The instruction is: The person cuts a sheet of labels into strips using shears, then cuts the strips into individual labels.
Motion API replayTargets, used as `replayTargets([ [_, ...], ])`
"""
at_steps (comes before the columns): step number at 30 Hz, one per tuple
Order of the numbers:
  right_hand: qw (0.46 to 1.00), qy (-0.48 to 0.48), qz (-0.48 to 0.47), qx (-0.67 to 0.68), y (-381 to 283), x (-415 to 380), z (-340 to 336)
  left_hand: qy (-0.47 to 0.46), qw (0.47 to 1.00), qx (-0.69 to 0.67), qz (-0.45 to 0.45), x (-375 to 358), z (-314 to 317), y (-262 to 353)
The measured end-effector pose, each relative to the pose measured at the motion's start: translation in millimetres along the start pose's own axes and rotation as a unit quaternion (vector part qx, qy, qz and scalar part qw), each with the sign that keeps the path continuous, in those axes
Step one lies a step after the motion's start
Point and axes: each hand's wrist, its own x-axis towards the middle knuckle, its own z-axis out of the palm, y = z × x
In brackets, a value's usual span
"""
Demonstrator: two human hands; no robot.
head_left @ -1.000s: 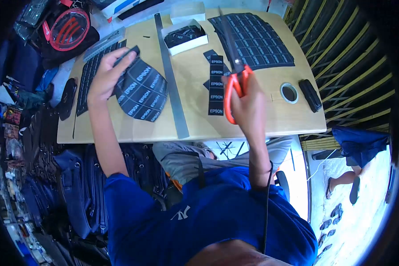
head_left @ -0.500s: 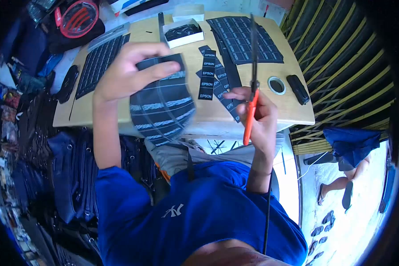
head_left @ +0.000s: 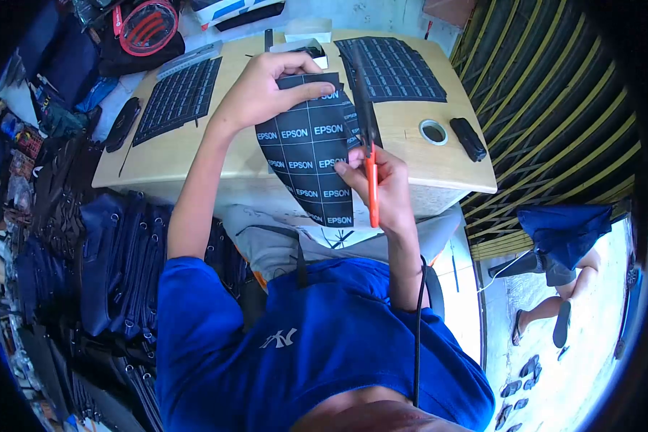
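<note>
A black label sheet [head_left: 299, 153] printed with rows of "EPSON" hangs curved over the table's front edge. My left hand [head_left: 266, 97] grips it near the top, thumb on the printed face and fingers behind. Orange-handled scissors [head_left: 372, 189] are held in my right hand [head_left: 390, 189], their dark blades pointing up and away from me. The right thumb and fingertips meet the sheet's right edge. Behind the sheet, cut label strips [head_left: 352, 122] on the table are mostly hidden.
On the wooden table [head_left: 425, 158] lie a larger label sheet [head_left: 392, 70], another sheet [head_left: 180, 97] on the left, a tape roll [head_left: 433, 132] and a black case [head_left: 468, 138]. A white box [head_left: 315, 56] stands behind my left hand. At far right a person's leg [head_left: 547, 317] shows.
The label sheet has moved right and steadied, its print now readable. My right hand with the scissors has come left to the sheet's edge. The whole view has shifted slightly.
</note>
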Motion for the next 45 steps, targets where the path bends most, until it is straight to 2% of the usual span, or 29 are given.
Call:
replayTargets([
  [2, 0.998, 0.025, 0.001, -0.061, 13, 7, 2, -0.012, 0.997, -0.02, -0.071, -3, -1, -17],
  [4, 0.996, 0.039, -0.015, -0.083, 27, 17, 7, -0.005, 0.996, -0.025, -0.084, -8, -2, -34],
  [6, 0.985, 0.062, -0.016, -0.161, 36, 29, 13, 0.022, 0.989, -0.044, -0.14, -18, -6, -55],
  [8, 0.98, 0.064, -0.024, -0.185, 44, 41, 18, 0.045, 0.989, -0.028, -0.141, -32, -9, -72],
  [10, 0.976, 0.05, -0.003, -0.212, 42, 50, 25, 0.114, 0.983, -0.028, -0.142, -46, -11, -85],
  [11, 0.97, 0.06, -0.014, -0.235, 44, 55, 28, 0.152, 0.978, 0.058, -0.129, -54, -12, -86],
  [15, 0.956, 0.052, 0.026, -0.287, 60, 80, 35, 0.226, 0.96, 0.141, -0.085, -85, -8, -72],
  [17, 0.953, 0.055, 0.02, -0.297, 54, 87, 41, 0.217, 0.961, 0.086, -0.15, -104, 4, -54],
  [19, 0.95, 0.058, 0.029, -0.305, 48, 94, 46, 0.173, 0.95, -0.02, -0.258, -124, 19, -37],
  [20, 0.95, 0.056, 0.03, -0.306, 51, 97, 47, 0.171, 0.946, -0.052, -0.27, -135, 31, -37],
  [21, 0.949, 0.056, 0.022, -0.31, 55, 101, 47, 0.182, 0.919, -0.128, -0.327, -146, 43, -37],
  [22, 0.948, 0.057, 0.016, -0.313, 58, 105, 47, 0.158, 0.924, -0.1, -0.333, -155, 53, -37],
  [24, 0.942, 0.056, 0.02, -0.33, 61, 112, 46, 0.159, 0.886, -0.177, -0.398, -179, 79, -50],
  [25, 0.936, 0.055, 0.023, -0.347, 63, 113, 44, 0.158, 0.884, -0.18, -0.401, -183, 85, -49],
  [27, 0.929, 0.055, 0.008, -0.366, 68, 114, 41, 0.162, 0.804, -0.351, -0.451, -185, 99, -46],
  [28, 0.922, 0.057, -0.014, -0.382, 70, 115, 39, 0.166, 0.801, -0.353, -0.454, -181, 104, -46],
  [30, 0.923, 0.044, -0.024, -0.382, 73, 112, 34, 0.227, 0.735, -0.423, -0.478, -173, 114, -48],
  [32, 0.92, 0.053, -0.028, -0.388, 60, 107, 31, 0.266, 0.709, -0.451, -0.473, -167, 118, -55],
  [34, 0.921, 0.033, 0.014, -0.387, 46, 97, 26, 0.304, 0.668, -0.458, -0.501, -160, 118, -57],
  [36, 0.93, 0.011, -0.056, -0.363, 44, 88, 15, 0.311, 0.66, -0.453, -0.513, -160, 122, -60],
  [38, 0.93, -0.007, -0.039, -0.366, 34, 74, 7, 0.318, 0.679, -0.447, -0.488, -161, 126, -57],
  [41, 0.966, -0.042, 0.038, -0.252, 28, 54, -5, 0.352, 0.68, -0.457, -0.453, -166, 133, -46],
  [42, 0.966, -0.042, 0.043, -0.25, 30, 47, -8, 0.366, 0.688, -0.458, -0.428, -168, 135, -43],
  [44, 0.987, -0.044, 0.011, -0.156, 33, 33, -12, 0.345, 0.703, -0.453, -0.426, -171, 137, -39],
  [45, 0.977, -0.065, 0.088, -0.186, 23, 27, -17, 0.346, 0.694, -0.452, -0.441, -169, 137, -36],
])
